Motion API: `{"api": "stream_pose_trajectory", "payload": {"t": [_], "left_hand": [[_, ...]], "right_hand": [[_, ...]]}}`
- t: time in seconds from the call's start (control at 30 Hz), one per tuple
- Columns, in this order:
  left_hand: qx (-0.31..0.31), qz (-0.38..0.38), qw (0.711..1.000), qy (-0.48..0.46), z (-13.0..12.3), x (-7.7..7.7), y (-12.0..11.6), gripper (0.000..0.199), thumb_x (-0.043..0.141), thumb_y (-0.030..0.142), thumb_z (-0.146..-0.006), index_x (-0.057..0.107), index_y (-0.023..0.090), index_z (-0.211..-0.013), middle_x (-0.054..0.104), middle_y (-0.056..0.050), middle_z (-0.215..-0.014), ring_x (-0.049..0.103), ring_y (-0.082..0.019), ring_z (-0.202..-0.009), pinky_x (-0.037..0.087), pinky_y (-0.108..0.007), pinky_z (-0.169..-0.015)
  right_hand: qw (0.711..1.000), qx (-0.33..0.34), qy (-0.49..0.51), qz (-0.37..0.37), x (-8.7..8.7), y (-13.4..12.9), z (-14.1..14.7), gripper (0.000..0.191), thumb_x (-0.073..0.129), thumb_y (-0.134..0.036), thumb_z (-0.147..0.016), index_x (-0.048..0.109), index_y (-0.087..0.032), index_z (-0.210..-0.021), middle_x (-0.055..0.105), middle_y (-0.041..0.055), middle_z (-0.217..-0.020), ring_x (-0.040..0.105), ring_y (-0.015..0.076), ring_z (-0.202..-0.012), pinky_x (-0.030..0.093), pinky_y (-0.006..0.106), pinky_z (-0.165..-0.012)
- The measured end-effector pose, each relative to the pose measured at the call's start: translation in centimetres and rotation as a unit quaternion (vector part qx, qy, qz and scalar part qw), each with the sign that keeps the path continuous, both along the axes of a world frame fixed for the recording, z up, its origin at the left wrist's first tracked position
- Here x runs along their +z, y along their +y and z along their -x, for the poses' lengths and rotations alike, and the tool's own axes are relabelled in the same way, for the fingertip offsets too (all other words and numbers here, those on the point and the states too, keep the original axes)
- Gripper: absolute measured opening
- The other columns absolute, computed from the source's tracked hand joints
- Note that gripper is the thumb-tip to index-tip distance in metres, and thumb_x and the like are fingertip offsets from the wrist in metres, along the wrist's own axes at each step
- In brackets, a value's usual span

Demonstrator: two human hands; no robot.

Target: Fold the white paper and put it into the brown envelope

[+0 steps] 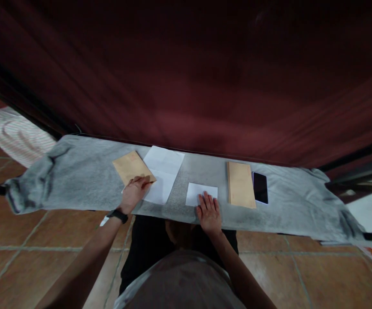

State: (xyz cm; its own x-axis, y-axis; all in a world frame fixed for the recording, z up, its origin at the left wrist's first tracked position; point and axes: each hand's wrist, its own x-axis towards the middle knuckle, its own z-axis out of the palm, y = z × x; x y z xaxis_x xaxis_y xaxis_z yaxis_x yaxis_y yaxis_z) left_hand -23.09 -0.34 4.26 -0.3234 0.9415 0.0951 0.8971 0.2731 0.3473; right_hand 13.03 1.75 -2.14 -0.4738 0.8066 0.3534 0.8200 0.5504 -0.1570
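Observation:
My left hand, with a dark band on its wrist, closes its fingers at the lower edge of a tan envelope. That envelope partly covers a creased white sheet of paper lying flat on the grey cloth. My right hand rests palm down with fingers stretched out, its fingertips on a smaller white paper, seemingly folded. To the right of this hand lies a stack of tan envelopes. What is under my left palm is hidden.
A grey cloth covers the narrow table, with a dark red curtain-like surface rising behind it. A phone lies beside the envelope stack. Striped fabric hangs at the left. Dark frame bars stand at both ends.

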Motion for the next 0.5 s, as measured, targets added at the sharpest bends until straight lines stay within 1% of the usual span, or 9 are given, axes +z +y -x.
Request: {"api": "stream_pose_trajectory", "payload": {"t": [0.07, 0.17, 0.27, 0.37, 0.5], "left_hand": [[0.003, -0.013, 1.0, -0.008, 0.5, -0.5, 0.1, 0.026, 0.053, 0.042, -0.089, 0.07, 0.022, -0.093, 0.069, -0.009, -0.104, 0.062, -0.025, -0.099, 0.05, -0.036, -0.089], [0.008, -0.041, 0.998, -0.047, 1.6, -1.5, 0.6, 0.021, 0.059, 0.04, -0.084, 0.07, 0.021, -0.084, 0.069, -0.008, -0.097, 0.063, -0.023, -0.097, 0.051, -0.037, -0.091], [0.012, -0.049, 0.996, -0.074, 2.6, -2.2, 1.2, 0.019, 0.062, 0.038, -0.08, 0.07, 0.022, -0.077, 0.069, -0.007, -0.093, 0.064, -0.023, -0.095, 0.053, -0.037, -0.089], [0.004, -0.052, 0.994, -0.093, 3.0, -2.5, 1.5, 0.015, 0.064, 0.035, -0.078, 0.07, 0.021, -0.074, 0.07, -0.007, -0.091, 0.064, -0.023, -0.096, 0.053, -0.037, -0.09], [-0.007, -0.057, 0.994, -0.092, 2.7, -2.5, 1.4, 0.016, 0.065, 0.036, -0.077, 0.071, 0.021, -0.075, 0.07, -0.008, -0.098, 0.064, -0.023, -0.097, 0.051, -0.039, -0.094]], "right_hand": [[1.0, 0.001, 0.002, 0.0, 0.0, 0.0, 0.0, 0.052, 0.043, -0.036, -0.103, 0.041, -0.022, -0.152, 0.038, 0.011, -0.158, 0.039, 0.0274, -0.144, 0.021, 0.049, -0.12], [1.0, 0.0, 0.001, 0.003, -0.1, 0.1, 0.0, 0.052, 0.044, -0.037, -0.102, 0.041, -0.022, -0.152, 0.038, 0.0109, -0.158, 0.039, 0.0276, -0.144, 0.022, 0.049, -0.119], [1.0, -0.001, -0.002, 0.006, -0.1, 0.1, 0.0, 0.052, 0.043, -0.038, -0.102, 0.041, -0.022, -0.152, 0.039, 0.0106, -0.158, 0.039, 0.0275, -0.143, 0.022, 0.048, -0.119], [1.0, -0.002, -0.002, 0.004, -0.1, 0.1, 0.0, 0.052, 0.043, -0.037, -0.102, 0.04, -0.022, -0.152, 0.039, 0.0105, -0.158, 0.039, 0.0274, -0.143, 0.021, 0.049, -0.119], [1.0, -0.005, -0.006, 0.003, 0.0, 0.0, 0.0, 0.052, 0.043, -0.038, -0.102, 0.04, -0.022, -0.152, 0.039, 0.0107, -0.158, 0.039, 0.0274, -0.143, 0.021, 0.048, -0.12]]}}
